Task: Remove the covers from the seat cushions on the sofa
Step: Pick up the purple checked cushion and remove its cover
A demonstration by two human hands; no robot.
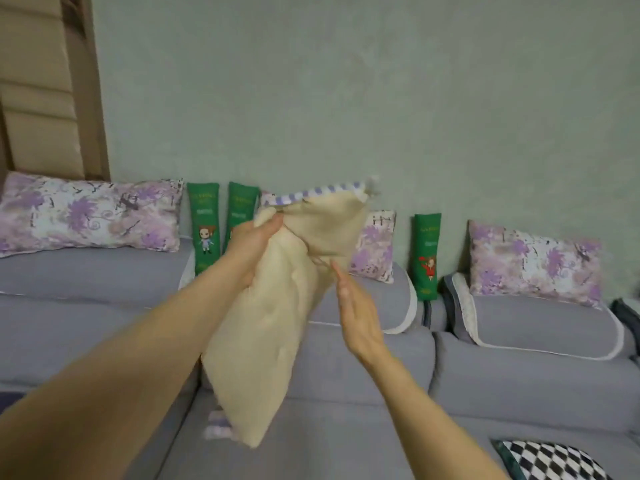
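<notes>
The cream cushion point(277, 306) is plain matt woven cloth, the grey sofa point(346, 368) soft matt fabric, the wall point(346, 98) rough matt plaster.

Left hand point(254, 237) bare; left forearm point(145, 358) bare to lower frame edge, looms broad in wide-angle view. Right hand point(356, 313) bare, fingers slim; right forearm point(426, 407) bare, narrower. Finer detail blurred
</notes>
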